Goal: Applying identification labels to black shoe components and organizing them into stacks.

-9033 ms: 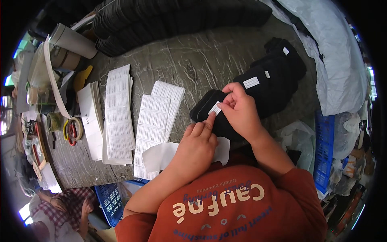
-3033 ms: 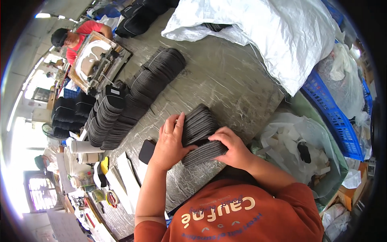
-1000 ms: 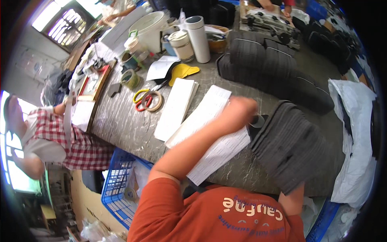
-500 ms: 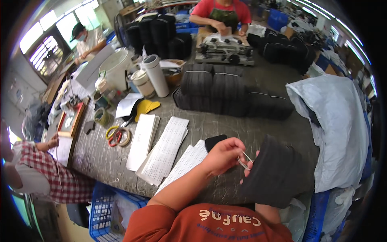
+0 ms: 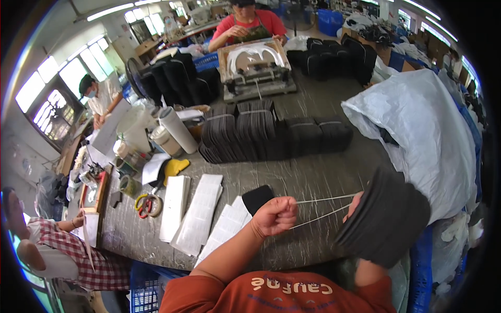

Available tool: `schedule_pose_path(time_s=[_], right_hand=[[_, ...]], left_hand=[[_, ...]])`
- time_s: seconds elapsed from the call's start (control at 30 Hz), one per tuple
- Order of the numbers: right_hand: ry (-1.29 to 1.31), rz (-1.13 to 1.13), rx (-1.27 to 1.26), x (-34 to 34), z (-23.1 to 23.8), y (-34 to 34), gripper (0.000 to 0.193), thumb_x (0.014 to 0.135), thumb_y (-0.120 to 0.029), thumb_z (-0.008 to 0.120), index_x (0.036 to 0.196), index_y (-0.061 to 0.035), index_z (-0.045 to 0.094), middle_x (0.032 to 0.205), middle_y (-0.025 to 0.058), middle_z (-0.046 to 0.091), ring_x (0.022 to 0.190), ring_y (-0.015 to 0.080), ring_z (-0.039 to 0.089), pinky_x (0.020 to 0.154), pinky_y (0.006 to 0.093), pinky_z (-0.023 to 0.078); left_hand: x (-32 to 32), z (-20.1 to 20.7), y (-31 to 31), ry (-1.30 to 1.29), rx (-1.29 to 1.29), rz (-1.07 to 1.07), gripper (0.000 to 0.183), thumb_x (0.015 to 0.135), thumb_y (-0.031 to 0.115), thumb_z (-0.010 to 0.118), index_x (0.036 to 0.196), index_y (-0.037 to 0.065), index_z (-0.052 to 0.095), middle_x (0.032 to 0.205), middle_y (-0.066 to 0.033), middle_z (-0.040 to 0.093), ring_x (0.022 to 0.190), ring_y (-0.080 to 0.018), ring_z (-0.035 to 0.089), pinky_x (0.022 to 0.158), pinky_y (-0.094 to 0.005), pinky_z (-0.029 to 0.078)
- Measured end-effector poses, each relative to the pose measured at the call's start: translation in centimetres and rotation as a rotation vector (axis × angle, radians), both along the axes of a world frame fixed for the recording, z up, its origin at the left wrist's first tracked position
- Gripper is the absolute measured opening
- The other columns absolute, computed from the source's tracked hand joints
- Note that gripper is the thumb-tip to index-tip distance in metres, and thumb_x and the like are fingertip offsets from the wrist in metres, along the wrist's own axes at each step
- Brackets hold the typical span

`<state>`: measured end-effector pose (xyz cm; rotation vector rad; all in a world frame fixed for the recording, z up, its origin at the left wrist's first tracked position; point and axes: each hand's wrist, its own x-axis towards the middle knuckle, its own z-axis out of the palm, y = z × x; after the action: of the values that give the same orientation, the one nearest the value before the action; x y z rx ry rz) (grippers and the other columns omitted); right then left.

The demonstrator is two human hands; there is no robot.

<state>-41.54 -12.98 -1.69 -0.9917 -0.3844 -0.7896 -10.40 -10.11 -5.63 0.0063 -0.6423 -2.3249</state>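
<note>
My left hand (image 5: 275, 215) is closed in a fist on one end of a pale elastic band (image 5: 326, 199), pulled taut in two strands. Its other end runs to my right hand (image 5: 354, 205), beside a thick stack of black fabric pieces (image 5: 389, 216). That stack is tilted and held off the table at the right; it covers most of my right hand, with only some fingers showing at its left edge. Just behind my left fist, a flat black piece (image 5: 257, 197) lies on the table next to printed white paper sheets (image 5: 224, 224).
Banded black stacks (image 5: 240, 130) stand mid-table. A large white plastic bag (image 5: 422, 135) bulges at the right. Scissors (image 5: 142, 206), a tape roll (image 5: 152, 205) and containers (image 5: 166, 141) sit left. A co-worker (image 5: 250, 26) works at a frame press (image 5: 255, 68) across the table.
My left hand has drawn away to the left, stretching the band that was slack between both hands. The black stack has moved right and tilted. The head view has shifted.
</note>
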Motion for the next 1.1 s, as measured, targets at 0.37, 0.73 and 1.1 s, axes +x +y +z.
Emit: schedule_pose_path(time_s=[0.37,0.73,1.1], right_hand=[[1.349,-0.744,-0.502,4.7,1.2,1.5,0.120,0.059,-0.026,0.090,0.153,-0.0034,0.018,0.145,0.0268,0.039,0.133,0.0365,0.042,0.109,0.0384,0.036],[0.964,-0.587,0.141,5.3,0.8,0.2,0.102,0.065,-0.008,0.080,0.152,-0.0095,0.027,0.127,0.0163,0.053,0.120,0.0243,0.050,0.105,0.0349,0.037],[1.137,-1.001,-0.159,4.7,0.4,1.2,0.094,0.064,-0.014,0.080,0.146,-0.0066,0.034,0.134,0.0174,0.051,0.123,0.0287,0.051,0.106,0.0370,0.037]], left_hand=[[-1.4,14.8,5.2,-1.041,-1.703,0.072,0.072,0.072,0.024,0.077,0.132,-0.004,0.051,0.102,-0.0168,0.063,0.091,-0.0354,0.060,0.082,-0.0409,0.046],[2.6,6.5,3.0,-1.278,-1.057,0.481,0.011,0.077,-0.003,0.071,0.085,0.000,0.064,0.076,-0.0080,0.065,0.069,-0.0176,0.065,0.065,-0.0280,0.050],[-2.5,10.1,5.0,-1.130,-1.365,0.510,0.026,0.071,0.000,0.077,0.092,0.005,0.064,0.089,-0.0070,0.066,0.084,-0.0217,0.062,0.082,-0.0346,0.041]])
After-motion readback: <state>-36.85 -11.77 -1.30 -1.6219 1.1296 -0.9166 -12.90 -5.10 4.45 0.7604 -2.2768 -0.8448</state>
